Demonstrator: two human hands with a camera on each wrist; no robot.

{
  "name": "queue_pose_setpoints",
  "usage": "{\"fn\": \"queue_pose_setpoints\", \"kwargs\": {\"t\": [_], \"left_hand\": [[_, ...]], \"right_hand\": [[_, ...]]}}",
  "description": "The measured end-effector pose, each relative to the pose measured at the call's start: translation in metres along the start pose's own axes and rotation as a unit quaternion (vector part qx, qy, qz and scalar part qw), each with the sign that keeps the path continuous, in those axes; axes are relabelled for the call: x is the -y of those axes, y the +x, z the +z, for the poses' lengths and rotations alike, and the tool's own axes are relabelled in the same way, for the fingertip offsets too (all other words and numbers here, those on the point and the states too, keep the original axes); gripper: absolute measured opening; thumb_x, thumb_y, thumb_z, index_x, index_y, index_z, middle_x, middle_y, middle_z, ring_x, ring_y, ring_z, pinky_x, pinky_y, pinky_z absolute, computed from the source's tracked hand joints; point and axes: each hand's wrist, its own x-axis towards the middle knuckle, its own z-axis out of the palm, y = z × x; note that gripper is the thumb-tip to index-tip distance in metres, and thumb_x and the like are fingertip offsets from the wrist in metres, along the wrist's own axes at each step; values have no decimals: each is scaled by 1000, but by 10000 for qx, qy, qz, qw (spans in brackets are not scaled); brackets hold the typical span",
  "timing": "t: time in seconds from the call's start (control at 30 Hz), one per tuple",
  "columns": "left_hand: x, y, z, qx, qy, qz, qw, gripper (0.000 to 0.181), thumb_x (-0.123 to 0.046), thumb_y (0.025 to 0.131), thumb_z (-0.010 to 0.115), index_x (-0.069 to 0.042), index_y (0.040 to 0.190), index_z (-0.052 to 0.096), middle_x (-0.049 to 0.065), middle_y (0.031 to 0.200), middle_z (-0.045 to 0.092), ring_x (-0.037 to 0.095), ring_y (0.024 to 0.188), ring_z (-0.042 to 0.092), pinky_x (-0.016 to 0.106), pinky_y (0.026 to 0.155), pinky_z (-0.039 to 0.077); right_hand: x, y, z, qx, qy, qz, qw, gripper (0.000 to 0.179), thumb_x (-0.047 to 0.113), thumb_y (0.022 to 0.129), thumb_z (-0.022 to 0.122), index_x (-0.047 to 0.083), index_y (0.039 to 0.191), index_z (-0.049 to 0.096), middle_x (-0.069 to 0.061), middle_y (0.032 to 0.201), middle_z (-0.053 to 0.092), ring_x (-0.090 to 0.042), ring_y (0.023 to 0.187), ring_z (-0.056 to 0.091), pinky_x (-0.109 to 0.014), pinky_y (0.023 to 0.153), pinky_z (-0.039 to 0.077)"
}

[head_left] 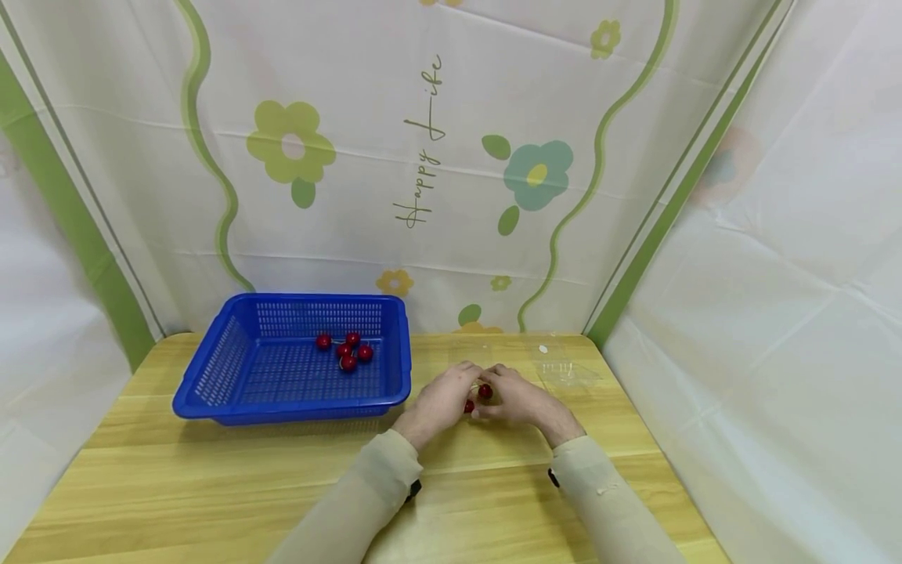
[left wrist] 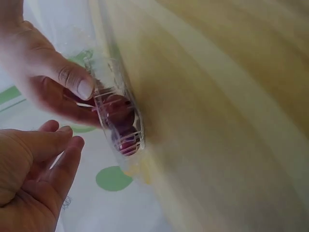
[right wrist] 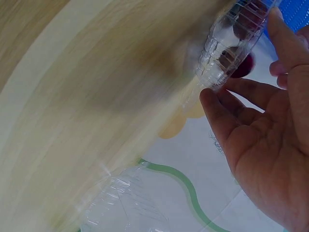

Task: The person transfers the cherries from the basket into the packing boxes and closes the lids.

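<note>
A small clear plastic box (left wrist: 112, 72) stands on the table, with dark red cherries (head_left: 485, 390) in it. My right hand (head_left: 517, 399) holds the box at its rim; in the right wrist view its fingertips (right wrist: 208, 99) are at a corner. Close beside it is my left hand (head_left: 445, 399), loosely bent. In the left wrist view its fingertips come near each other, apart from the box, and no object shows between them. From the head view, both hands cover much of the box.
A blue plastic basket (head_left: 247, 413) stands at the left with several cherries (head_left: 344, 351) inside. To the right of my hands lies more clear plastic packaging (head_left: 566, 371). A flowered curtain (head_left: 352, 157) hangs behind the wooden table (head_left: 232, 486).
</note>
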Motion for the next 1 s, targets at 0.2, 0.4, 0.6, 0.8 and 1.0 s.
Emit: {"fn": "queue_pose_setpoints", "kwargs": {"t": [0.2, 0.4, 0.6, 0.8, 1.0], "left_hand": [[2, -3, -12, 20, -111, -94, 9999, 38, 3, 113, 72, -11, 149, 74, 7, 152, 76, 29, 138, 78, 44, 116, 69], [8, -6, -32, -66, -193, -25, 9998, 35, 2, 114, 70, -7, 148, 74, 11, 152, 76, 34, 140, 78, 46, 118, 67], [18, -11, -50, -269, -279, -5, 9992, 33, -1, 115, 72, -5, 147, 75, 15, 150, 77, 37, 137, 79, 48, 115, 68], [30, -16, -64, -451, -57, -29, 9990, 33, -2, 114, 74, -6, 146, 76, 14, 147, 79, 37, 137, 79, 49, 117, 68], [43, -20, -77, -577, 104, -127, 9982, 31, 0, 112, 76, -3, 143, 77, 15, 145, 79, 37, 137, 78, 51, 116, 68]], "right_hand": [[0, 0, 0, 0, 51, 96, 9999, 87, 43, 106, 90, 7, 176, 52, -23, 166, 62, -43, 154, 60, -61, 130, 56], [1, 0, 0, -10, -81, 115, 9999, 88, 44, 106, 90, -6, 170, 55, -27, 168, 61, -47, 156, 60, -63, 131, 55], [2, 0, 0, 64, -103, 273, 9996, 91, 47, 107, 88, -6, 171, 53, -28, 174, 56, -48, 162, 56, -63, 135, 51], [3, -1, 0, 114, -19, 375, 9992, 92, 47, 107, 88, -6, 172, 51, -28, 177, 53, -48, 165, 53, -63, 136, 50], [2, 1, 1, 127, -12, 405, 9991, 93, 48, 107, 88, -5, 173, 50, -28, 177, 52, -48, 166, 52, -64, 136, 50]]}}
